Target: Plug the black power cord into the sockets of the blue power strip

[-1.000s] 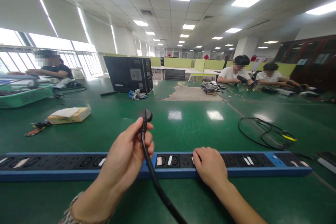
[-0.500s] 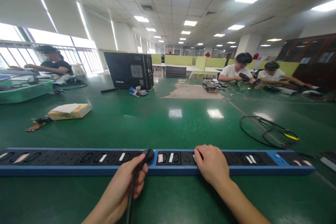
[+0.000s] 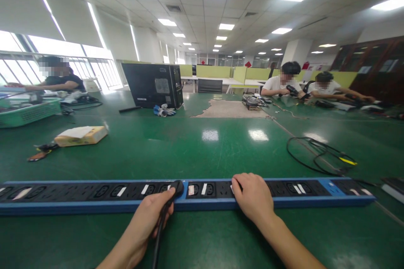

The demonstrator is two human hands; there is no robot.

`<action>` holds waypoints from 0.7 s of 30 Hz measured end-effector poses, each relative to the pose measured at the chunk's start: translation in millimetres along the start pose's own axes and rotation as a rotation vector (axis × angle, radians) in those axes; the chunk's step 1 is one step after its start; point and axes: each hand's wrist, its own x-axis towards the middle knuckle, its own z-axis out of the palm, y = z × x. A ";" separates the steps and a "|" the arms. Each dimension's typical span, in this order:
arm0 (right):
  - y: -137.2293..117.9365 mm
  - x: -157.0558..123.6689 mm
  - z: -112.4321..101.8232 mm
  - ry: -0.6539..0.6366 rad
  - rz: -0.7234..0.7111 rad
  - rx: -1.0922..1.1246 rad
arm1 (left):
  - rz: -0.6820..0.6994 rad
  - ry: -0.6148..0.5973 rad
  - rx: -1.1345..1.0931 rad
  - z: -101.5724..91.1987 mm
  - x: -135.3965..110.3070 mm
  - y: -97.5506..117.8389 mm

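Note:
A long blue and black power strip [image 3: 206,204] lies across the green table in front of me, with rows of sockets and small white labels on its top. My left hand [image 3: 150,217] is closed on a black power plug [image 3: 179,187], which is at the strip's top near a blue section. From the plug a black cable [image 3: 158,235] hangs down past my wrist; whether the plug sits in a socket, I cannot tell. My right hand [image 3: 255,196] is closed over the strip right of centre, its fingers curled over the far edge and partly hidden.
Farther off are a yellow tissue pack [image 3: 81,136], a black computer case [image 3: 151,85], gloves [image 3: 164,110] and a green basket [image 3: 30,113]. A coiled black cable [image 3: 318,155] lies at right. Several people sit at the table's far sides.
The view has shifted slightly, so everything sits a little farther left. Both hands keep their hold on the plug and strip.

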 end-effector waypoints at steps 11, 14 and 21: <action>-0.1 -2.0 -1.4 0.015 -0.009 0.012 | 0.055 -0.059 0.048 2.5 -1.2 -1.2; -0.2 -2.0 -1.2 0.021 -0.010 0.022 | 0.040 -0.071 0.000 4.3 -1.3 -6.0; 0.0 -0.3 0.3 0.031 -0.006 -0.009 | 0.023 -0.102 -0.208 9.5 -4.9 -2.0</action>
